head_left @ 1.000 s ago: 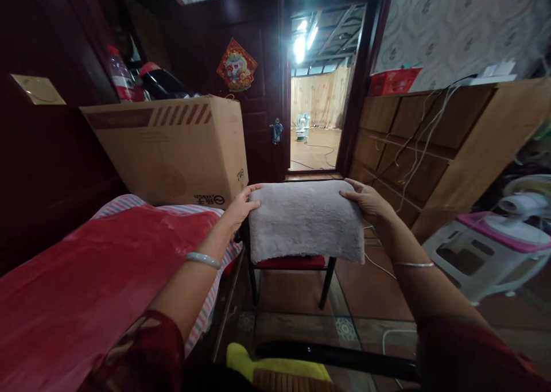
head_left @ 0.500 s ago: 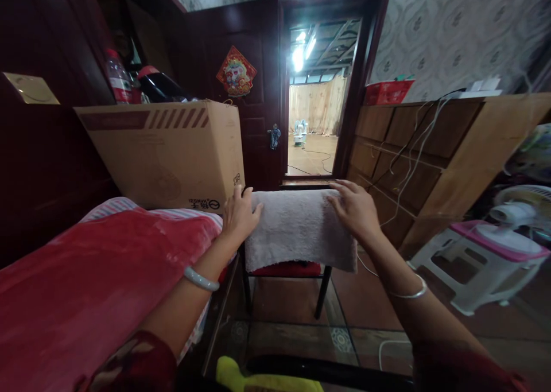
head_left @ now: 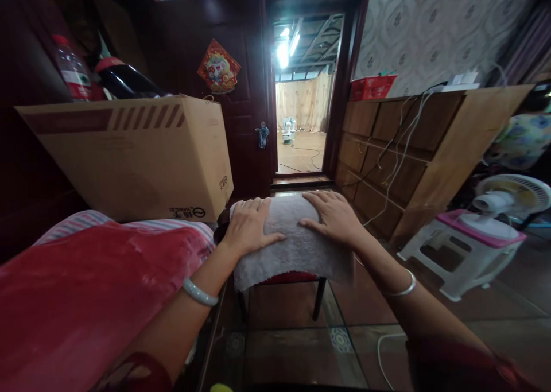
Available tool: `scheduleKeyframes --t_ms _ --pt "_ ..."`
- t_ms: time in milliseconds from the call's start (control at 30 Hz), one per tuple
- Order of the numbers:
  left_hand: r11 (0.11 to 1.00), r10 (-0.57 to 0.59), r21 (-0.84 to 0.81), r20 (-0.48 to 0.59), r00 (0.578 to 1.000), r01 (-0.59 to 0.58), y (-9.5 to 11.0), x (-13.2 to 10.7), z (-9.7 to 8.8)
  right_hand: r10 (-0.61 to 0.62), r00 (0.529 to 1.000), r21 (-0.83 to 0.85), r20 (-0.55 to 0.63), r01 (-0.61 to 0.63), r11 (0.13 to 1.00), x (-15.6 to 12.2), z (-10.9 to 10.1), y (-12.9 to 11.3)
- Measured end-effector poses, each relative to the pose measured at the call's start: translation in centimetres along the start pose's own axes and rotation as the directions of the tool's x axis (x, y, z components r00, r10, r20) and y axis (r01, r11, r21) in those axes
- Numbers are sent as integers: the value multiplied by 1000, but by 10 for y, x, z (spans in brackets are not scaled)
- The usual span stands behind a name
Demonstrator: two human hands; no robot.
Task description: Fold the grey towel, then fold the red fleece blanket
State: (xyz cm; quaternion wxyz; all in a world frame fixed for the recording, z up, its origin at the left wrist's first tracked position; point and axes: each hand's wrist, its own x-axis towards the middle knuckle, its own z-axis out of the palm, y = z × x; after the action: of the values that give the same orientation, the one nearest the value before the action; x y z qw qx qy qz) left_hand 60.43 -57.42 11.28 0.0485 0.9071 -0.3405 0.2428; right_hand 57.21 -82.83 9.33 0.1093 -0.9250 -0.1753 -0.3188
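A grey fluffy towel (head_left: 293, 248) lies draped over a small stool with a red seat (head_left: 286, 278) and dark metal legs. My left hand (head_left: 249, 225) lies flat on the towel's left part, fingers stretched out. My right hand (head_left: 333, 214) presses flat on the towel's right part, fingers spread. Neither hand grips anything. Each wrist wears a bangle.
A red blanket (head_left: 86, 300) covers the bed at left, with a big cardboard box (head_left: 129, 151) behind it. A wooden chest of drawers (head_left: 413, 145) with hanging cables stands at right, beside a white plastic stool (head_left: 465, 248) with a fan. An open doorway (head_left: 301, 116) lies ahead.
Both hands moved from the towel's far corners inward and now lie flat on top of it. The view shifted closer and to the right.
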Motion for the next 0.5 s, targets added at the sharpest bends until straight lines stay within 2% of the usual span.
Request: scheduleKeyframes --t_ms 100,233,400,500 --pt "1000 17 23 -14 1000 -17 -1 0 0 6 998 39 -56 -4 999 -10 2 19" --pt "999 23 38 -28 999 -22 0 -1 -1 -8 995 95 -101 18 995 -13 11 25" --pt "1000 23 -1 55 998 -23 -3 2 -6 10 996 98 -85 -2 995 -11 13 25" --pt "1000 16 -8 92 996 -16 -9 -8 -10 14 998 88 -63 -9 996 -11 11 25"
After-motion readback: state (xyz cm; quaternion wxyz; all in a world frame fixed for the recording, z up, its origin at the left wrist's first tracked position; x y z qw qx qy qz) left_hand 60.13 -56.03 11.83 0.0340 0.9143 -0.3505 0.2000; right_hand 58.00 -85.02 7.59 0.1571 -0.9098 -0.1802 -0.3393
